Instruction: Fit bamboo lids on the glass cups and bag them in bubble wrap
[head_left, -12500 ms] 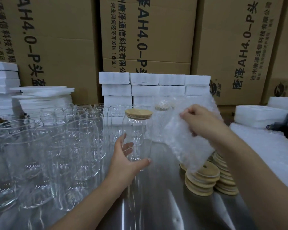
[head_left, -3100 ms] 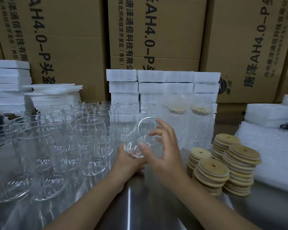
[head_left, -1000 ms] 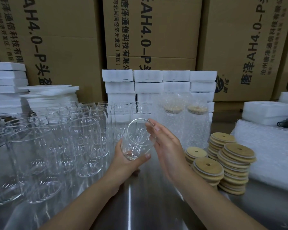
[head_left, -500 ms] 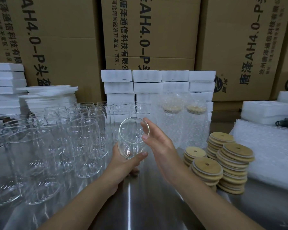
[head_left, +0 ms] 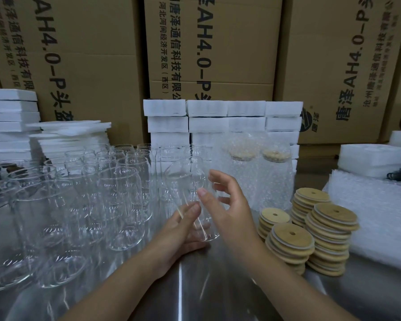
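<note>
White foam slabs [head_left: 9, 117] are stacked at the far left, with thinner foam sheets [head_left: 67, 135] piled just beside them. In front of these, a crowd of empty glass cups [head_left: 83, 195] stands upright on the steel table [head_left: 195, 288], packed close together with no lids on them.

Next, near the middle, the left hand [head_left: 183, 230] grips the base of one glass cup [head_left: 188, 181]. Its thumb lies across the near wall and its fingers are curled underneath. This cup is lifted off the table and tilted, with its open mouth leaning up and to the left. The right hand [head_left: 229, 205] is close against the cup's right side, its fingers curved and its thumb in front of the glass (whether it actually grips the cup or only touches it cannot be told through the clear wall).

Behind the hands, white foam blocks [head_left: 206, 117] are stacked in rows against tall cardboard boxes [head_left: 229, 54] printed with dark lettering. Just right of the hands stand two bagged cups [head_left: 259, 181], upright in bubble wrap, their bamboo tops showing through. Nearer the camera sit four stacks of bamboo lids [head_left: 289, 237], touching one another. At the far right lies a flat pile of bubble-wrap bags [head_left: 380, 216], with more foam behind it.
</note>
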